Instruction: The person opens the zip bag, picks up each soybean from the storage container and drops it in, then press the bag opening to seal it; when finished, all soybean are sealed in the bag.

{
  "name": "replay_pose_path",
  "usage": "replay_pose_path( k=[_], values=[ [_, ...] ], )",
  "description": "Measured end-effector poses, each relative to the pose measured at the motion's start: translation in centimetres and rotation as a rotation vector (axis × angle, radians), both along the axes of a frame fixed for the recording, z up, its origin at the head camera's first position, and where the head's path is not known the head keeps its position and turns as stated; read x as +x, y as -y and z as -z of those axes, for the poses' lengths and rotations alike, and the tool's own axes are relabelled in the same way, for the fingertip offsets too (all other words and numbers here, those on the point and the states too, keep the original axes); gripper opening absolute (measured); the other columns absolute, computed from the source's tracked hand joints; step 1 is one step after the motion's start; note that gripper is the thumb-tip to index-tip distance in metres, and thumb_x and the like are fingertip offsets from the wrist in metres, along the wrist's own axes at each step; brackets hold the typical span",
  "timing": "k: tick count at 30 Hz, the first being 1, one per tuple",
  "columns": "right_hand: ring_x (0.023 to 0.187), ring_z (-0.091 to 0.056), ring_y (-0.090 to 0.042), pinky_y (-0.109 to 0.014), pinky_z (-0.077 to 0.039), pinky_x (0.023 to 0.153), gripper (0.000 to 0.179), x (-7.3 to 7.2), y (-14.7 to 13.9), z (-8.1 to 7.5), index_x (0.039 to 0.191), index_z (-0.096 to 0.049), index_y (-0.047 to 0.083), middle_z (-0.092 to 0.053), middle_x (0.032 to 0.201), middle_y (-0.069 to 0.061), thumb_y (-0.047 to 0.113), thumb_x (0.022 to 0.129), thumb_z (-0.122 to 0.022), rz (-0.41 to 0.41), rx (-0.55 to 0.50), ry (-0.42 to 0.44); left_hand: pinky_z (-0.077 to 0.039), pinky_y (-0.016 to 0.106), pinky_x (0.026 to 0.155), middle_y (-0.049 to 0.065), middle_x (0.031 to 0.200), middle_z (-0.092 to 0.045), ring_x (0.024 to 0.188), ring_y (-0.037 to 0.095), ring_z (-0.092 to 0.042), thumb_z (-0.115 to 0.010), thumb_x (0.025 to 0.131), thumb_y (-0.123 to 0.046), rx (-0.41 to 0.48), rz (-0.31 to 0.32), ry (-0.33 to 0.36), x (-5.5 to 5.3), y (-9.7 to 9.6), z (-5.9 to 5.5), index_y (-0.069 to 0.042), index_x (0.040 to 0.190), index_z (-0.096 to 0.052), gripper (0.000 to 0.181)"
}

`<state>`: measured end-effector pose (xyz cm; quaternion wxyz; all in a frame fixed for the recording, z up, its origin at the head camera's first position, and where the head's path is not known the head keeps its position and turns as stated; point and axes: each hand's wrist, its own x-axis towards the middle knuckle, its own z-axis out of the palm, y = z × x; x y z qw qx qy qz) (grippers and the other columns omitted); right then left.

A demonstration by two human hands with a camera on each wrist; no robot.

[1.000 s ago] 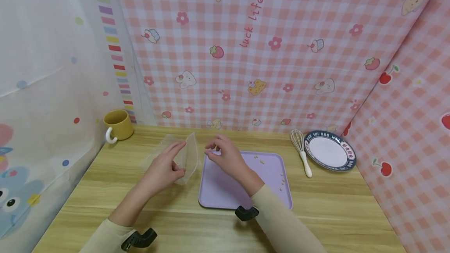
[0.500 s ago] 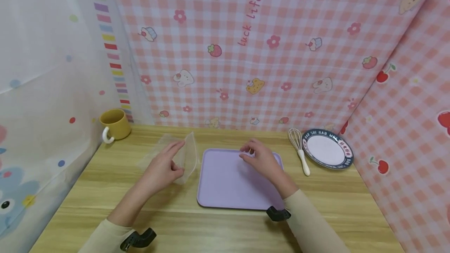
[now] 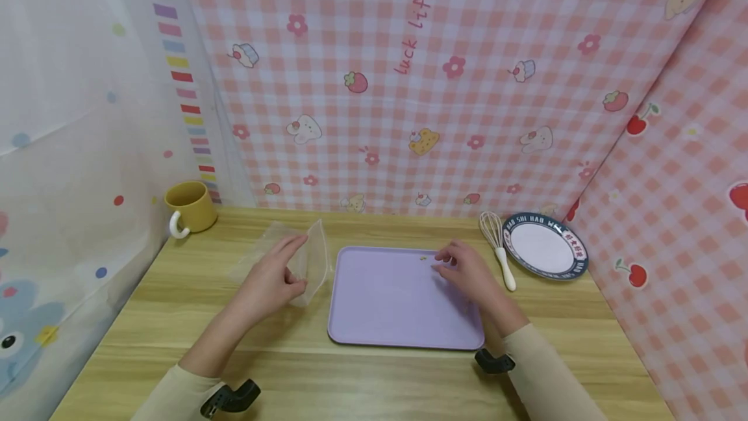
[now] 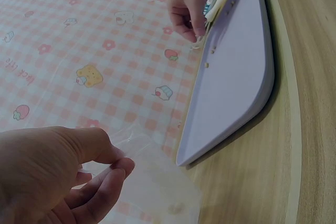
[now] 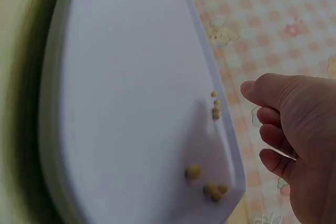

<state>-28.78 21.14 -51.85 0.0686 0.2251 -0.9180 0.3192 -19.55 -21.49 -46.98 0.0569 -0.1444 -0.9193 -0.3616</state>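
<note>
My left hand [image 3: 271, 278] grips a clear plastic bag [image 3: 317, 262] left of the tray, thumb and fingers spread at its mouth. In the left wrist view a few yellowish spots show in the lower part of the bag [image 4: 163, 184]. Over the right back part of the purple tray [image 3: 386, 304] is my right hand [image 3: 470, 275], its fingers loosely bent, with nothing seen between thumb and fingers. Several small yellow beans, like soybeans [image 5: 216, 113], lie along the tray's edge in the right wrist view; others sit near its corner.
A whisk [image 3: 501, 255] and a dark-rimmed plate [image 3: 543, 249] lie at the back right. The yellow mug [image 3: 195, 208] stands at the back left. A checked cloth wall [image 3: 380, 115] rises behind the wooden table [image 3: 374, 382].
My right hand has moved right, from beside the bag's mouth across the tray to its right back part. The left hand and the bag have stayed in place.
</note>
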Motion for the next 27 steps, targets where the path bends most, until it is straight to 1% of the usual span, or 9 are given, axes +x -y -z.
replay_pose_path(
  k=[7,15,19,27],
  values=[
    [0.09,-0.063,-0.021,-0.04,-0.056,0.081,0.012,-0.4,-0.8,0.8,0.103,-0.081,0.003,-0.066,0.097,-0.003,0.006,0.093,-0.087,0.011,0.046,0.021,-0.057,0.026,0.065,0.02,0.166,-0.047,0.072,0.006,-0.065,-0.084,0.087,0.005,0.002,-0.005,0.01,0.1,0.0,-0.2,0.0,0.166,-0.045,0.088],
    [0.091,-0.063,-0.022,-0.042,-0.056,0.083,0.011,-0.6,-0.7,1.0,0.103,-0.081,0.006,-0.065,0.097,-0.003,0.008,0.093,-0.087,0.019,0.089,0.034,-0.057,0.026,0.065,0.019,0.167,-0.045,0.072,0.006,-0.065,-0.084,0.088,0.004,-0.003,-0.008,0.015,0.1,0.1,-0.2,0.0,0.166,-0.045,0.087],
    [0.091,-0.062,-0.02,-0.041,-0.056,0.082,0.011,-0.8,-0.6,1.1,0.103,-0.081,0.007,-0.065,0.098,-0.002,0.011,0.094,-0.086,0.019,0.105,0.042,-0.057,0.026,0.065,0.019,0.168,-0.045,0.072,0.006,-0.065,-0.083,0.088,0.004,-0.004,-0.009,0.018,0.1,0.1,-0.3,0.0,0.166,-0.045,0.087],
    [0.09,-0.06,-0.017,-0.038,-0.054,0.08,0.007,-0.9,-0.4,1.4,0.102,-0.081,0.008,-0.062,0.097,-0.001,0.013,0.098,-0.084,0.019,0.14,0.089,-0.058,0.025,0.065,0.021,0.167,-0.045,0.072,0.005,-0.066,-0.083,0.087,0.004,0.005,-0.001,0.005,0.2,0.2,-0.2,0.001,0.165,-0.045,0.087]
  ],
)
